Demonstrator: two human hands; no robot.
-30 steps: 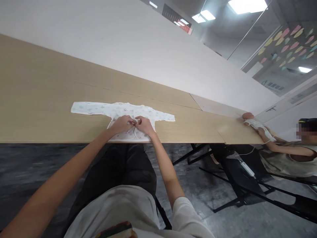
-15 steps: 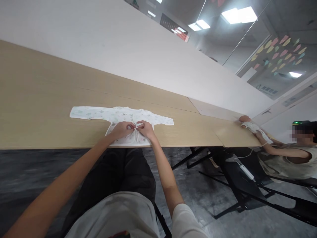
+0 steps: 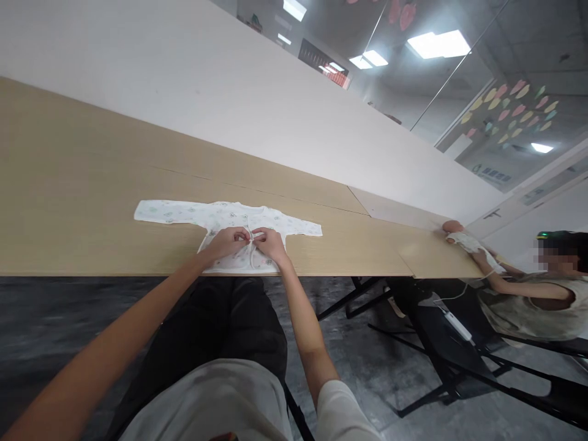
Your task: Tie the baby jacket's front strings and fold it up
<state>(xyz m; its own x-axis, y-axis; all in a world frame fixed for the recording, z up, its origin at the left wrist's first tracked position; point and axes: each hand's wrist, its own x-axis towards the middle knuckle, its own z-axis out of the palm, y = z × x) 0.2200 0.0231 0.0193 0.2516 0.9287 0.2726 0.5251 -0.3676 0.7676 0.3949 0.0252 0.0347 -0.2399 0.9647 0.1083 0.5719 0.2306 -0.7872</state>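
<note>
A white baby shirt [image 3: 220,214] with a small pale print lies spread on the table, its sleeves stretched out to both sides. At the middle of its front, my left hand [image 3: 228,242] pinches a thin white cloth tie [image 3: 252,256]. My right hand [image 3: 271,244] is closed on the ties from the other side, its fingertips almost meeting those of the left. Loose lengths of tie hang below the fingers over the lower front. The hands cover part of the shirt's body, whose hem lies along the table's front edge.
The wooden table [image 3: 92,165] runs along a white partition wall [image 3: 229,104]. At the far right a person [image 3: 546,297] handles a doll [image 3: 463,239] in white clothing. Black folding chairs [image 3: 441,343] stand there, one with a white power strip [image 3: 458,326] on it.
My fingertips have shifted slightly at the ties, and the loose lengths below them now hang more distinctly. The view has tilted a little; the shirt stays in place.
</note>
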